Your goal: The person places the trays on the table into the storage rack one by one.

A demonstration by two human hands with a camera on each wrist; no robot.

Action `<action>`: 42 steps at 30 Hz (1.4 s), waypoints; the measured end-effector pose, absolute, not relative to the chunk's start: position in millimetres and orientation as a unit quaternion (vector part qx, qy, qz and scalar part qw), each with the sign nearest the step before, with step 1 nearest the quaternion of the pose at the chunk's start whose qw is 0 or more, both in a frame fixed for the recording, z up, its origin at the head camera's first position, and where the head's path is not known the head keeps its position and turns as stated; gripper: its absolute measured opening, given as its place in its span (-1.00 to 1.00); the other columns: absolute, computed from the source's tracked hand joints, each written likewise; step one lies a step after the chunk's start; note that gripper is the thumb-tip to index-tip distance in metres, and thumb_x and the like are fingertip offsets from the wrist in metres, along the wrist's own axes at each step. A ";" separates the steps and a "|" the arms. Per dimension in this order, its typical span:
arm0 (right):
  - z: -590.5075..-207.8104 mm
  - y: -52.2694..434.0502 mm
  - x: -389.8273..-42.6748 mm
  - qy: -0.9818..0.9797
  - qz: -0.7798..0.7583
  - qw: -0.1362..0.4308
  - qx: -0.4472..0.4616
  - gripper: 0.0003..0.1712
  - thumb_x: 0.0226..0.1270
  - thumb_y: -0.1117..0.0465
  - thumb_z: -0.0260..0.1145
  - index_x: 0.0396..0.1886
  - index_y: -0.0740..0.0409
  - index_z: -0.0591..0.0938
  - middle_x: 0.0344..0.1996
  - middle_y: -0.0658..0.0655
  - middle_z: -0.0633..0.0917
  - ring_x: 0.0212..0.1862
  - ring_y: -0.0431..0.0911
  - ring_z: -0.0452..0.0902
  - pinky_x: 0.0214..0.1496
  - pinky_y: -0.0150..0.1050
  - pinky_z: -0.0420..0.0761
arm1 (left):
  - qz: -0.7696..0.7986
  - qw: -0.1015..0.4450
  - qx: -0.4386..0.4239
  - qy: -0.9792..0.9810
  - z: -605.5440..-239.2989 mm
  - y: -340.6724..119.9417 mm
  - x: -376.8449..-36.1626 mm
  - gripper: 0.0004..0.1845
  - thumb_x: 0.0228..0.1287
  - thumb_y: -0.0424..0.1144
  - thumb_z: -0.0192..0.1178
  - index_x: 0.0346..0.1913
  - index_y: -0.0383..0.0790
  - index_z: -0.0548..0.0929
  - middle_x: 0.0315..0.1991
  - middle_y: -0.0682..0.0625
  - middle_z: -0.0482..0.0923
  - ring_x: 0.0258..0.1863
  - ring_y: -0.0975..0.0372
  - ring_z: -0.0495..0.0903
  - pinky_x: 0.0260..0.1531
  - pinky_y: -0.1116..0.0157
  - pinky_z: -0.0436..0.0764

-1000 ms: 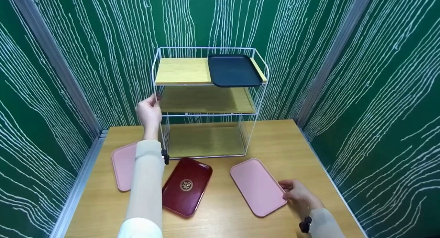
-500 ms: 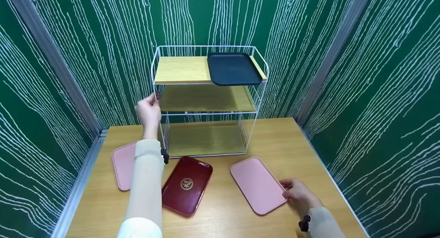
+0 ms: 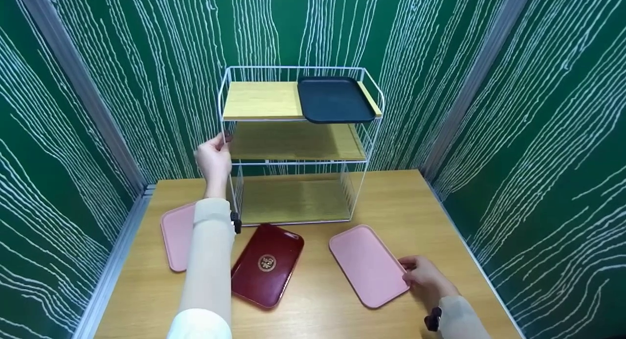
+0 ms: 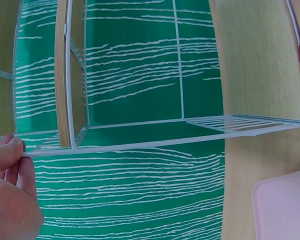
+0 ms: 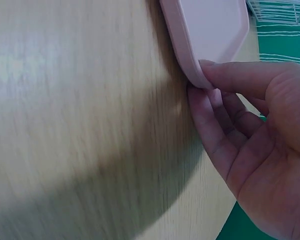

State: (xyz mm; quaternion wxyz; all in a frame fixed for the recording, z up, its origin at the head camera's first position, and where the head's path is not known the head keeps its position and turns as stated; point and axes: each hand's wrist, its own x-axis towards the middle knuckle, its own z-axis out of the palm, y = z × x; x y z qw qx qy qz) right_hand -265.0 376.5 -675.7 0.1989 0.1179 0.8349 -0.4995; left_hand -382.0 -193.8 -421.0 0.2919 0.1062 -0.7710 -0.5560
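A white wire shelf rack with wooden boards stands at the back of the table. My left hand grips its front left upright; in the left wrist view, the left hand pinches the white wire between thumb and fingers. At the right, a pink tray lies on the table, and my right hand pinches its right edge. The right wrist view shows the thumb of the right hand on the pink tray's rim, with fingers beneath the edge.
A dark red tray with a gold emblem lies in front of the rack. Another pink tray lies at the left, partly hidden by my left sleeve. A black tray sits on the top shelf's right side. Green patterned walls enclose the table.
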 end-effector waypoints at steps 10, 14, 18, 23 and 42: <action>-674.1 375.6 -263.4 0.822 -0.513 0.206 0.133 -0.30 0.23 0.63 0.35 0.41 0.41 0.52 0.18 0.32 0.60 0.18 0.20 0.48 0.16 -0.02 0.67 | -0.563 0.274 0.104 -0.772 -421.4 -190.9 -381.3 -0.67 0.57 -0.37 0.27 0.29 -0.21 0.75 0.19 -0.12 0.75 0.10 0.08 0.73 0.13 0.13 0.70; -665.9 372.5 -260.0 0.779 -0.566 0.216 0.164 -0.21 0.18 0.64 0.34 0.46 0.35 0.45 0.29 0.32 0.50 0.24 0.23 0.43 0.18 -0.02 0.68 | -0.565 0.270 0.105 -0.773 -419.4 -190.8 -383.7 -0.66 0.57 -0.39 0.26 0.31 -0.22 0.73 0.22 -0.12 0.74 0.17 0.08 0.72 0.19 0.13 0.68; -661.8 371.9 -261.4 0.778 -0.568 0.213 0.165 -0.16 0.17 0.60 0.40 0.48 0.26 0.43 0.34 0.32 0.47 0.27 0.24 0.42 0.23 -0.01 0.67 | -0.568 0.270 0.102 -0.770 -415.2 -191.1 -385.8 -0.64 0.58 -0.40 0.24 0.34 -0.23 0.70 0.25 -0.13 0.72 0.21 0.07 0.70 0.23 0.12 0.66; -664.7 374.6 -265.1 0.841 -0.491 0.202 0.102 -0.27 0.17 0.58 0.39 0.41 0.38 0.53 0.16 0.31 0.64 0.09 0.18 0.56 0.07 -0.06 0.71 | -0.565 0.271 0.109 -0.772 -417.8 -193.3 -384.3 -0.64 0.57 -0.42 0.25 0.32 -0.23 0.71 0.23 -0.14 0.73 0.19 0.07 0.71 0.20 0.12 0.68; -666.0 370.8 -270.0 0.826 -0.523 0.163 0.136 -0.22 0.14 0.67 0.23 0.44 0.35 0.52 0.21 0.38 0.56 0.01 0.19 0.57 -0.24 -0.06 0.73 | -0.557 0.281 0.111 -0.774 -419.7 -194.3 -382.4 -0.67 0.55 -0.40 0.27 0.29 -0.22 0.73 0.22 -0.17 0.73 0.18 0.06 0.71 0.15 0.11 0.69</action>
